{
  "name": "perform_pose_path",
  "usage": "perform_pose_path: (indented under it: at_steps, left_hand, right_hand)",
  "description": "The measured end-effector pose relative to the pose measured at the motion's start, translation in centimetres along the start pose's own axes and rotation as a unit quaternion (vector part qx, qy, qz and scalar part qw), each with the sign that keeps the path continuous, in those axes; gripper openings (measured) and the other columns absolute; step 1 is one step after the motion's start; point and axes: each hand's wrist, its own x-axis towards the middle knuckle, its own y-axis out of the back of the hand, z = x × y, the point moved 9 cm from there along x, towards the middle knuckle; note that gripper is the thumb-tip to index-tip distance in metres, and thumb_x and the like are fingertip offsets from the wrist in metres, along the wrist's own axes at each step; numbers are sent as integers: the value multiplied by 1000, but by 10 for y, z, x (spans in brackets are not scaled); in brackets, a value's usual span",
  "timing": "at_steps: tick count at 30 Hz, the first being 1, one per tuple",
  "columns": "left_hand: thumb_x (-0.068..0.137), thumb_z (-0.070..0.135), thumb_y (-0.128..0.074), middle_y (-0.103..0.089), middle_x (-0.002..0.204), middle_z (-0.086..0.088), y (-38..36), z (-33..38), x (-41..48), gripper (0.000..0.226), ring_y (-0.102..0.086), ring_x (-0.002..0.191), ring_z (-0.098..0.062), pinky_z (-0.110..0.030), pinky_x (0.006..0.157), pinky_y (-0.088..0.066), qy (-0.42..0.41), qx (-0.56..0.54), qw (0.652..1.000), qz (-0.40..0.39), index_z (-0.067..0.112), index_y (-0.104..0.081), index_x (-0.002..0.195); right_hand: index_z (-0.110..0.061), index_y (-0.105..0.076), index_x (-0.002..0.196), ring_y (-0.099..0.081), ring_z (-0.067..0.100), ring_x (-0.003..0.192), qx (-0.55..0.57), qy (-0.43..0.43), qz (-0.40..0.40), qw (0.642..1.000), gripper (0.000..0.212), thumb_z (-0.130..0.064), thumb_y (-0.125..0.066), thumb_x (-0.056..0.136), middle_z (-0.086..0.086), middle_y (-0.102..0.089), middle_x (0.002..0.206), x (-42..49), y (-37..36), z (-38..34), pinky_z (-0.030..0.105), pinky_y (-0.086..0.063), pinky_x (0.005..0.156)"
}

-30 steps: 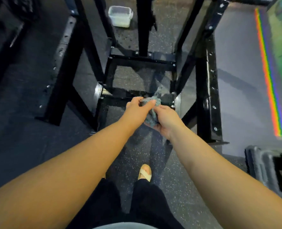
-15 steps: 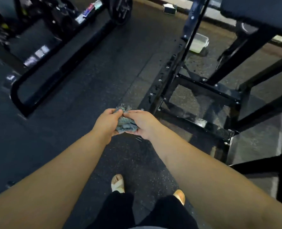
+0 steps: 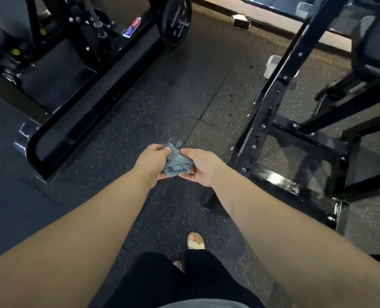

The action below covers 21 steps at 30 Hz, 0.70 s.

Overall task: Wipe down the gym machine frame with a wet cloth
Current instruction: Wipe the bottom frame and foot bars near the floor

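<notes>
A bunched blue-grey cloth (image 3: 177, 162) with a checked edge sits between both hands in mid-air over the floor. My left hand (image 3: 151, 160) pinches its upper left part with curled fingers. My right hand (image 3: 203, 166) cups it from the right and below, thumb over the top. The black gym machine frame (image 3: 262, 121) stands to the right of my hands, its bolted upright slanting up and its low base bar (image 3: 295, 187) shining wet. The cloth touches no part of the frame.
A second black machine with a weight plate (image 3: 175, 21) fills the upper left. A white plastic tub (image 3: 273, 65) sits on the speckled rubber floor behind the frame's upright, with dark splash marks near it. My sandalled foot (image 3: 195, 240) is below the hands.
The view has swung left and I have stepped away from the frame's front bar. Both hands kept hold of the cloth and have opened it a little between them.
</notes>
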Motion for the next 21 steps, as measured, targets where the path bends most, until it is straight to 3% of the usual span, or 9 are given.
perform_pose_path:
  at_steps: [10,17,21]
  left_hand:
    - [96,14,-52,-58,119,-15,29,109,131,15,-64,94,-29,-40,60,-56,0,12,998,-56,12,-50,110]
    - [95,12,-53,-55,125,-15,40,198,232,31,-61,105,-31,-39,55,-55,15,122,985,-118,12,-47,125]
    - [95,11,-53,-53,127,-15,6,233,276,33,-60,106,-30,-41,59,-56,22,165,974,-154,12,-46,128]
  right_hand:
    - [-13,-59,90,-63,18,75,48,-1,53,997,8,-21,-59,93,8,-66,92,101,-59,-102,31,-54,63]
    - [-16,-58,89,-61,17,77,155,13,83,984,6,-18,-57,94,6,-63,91,166,-98,-168,31,-53,63]
    - [-13,-59,91,-62,20,81,180,36,109,977,4,-14,-57,95,8,-63,92,189,-79,-207,35,-55,71]
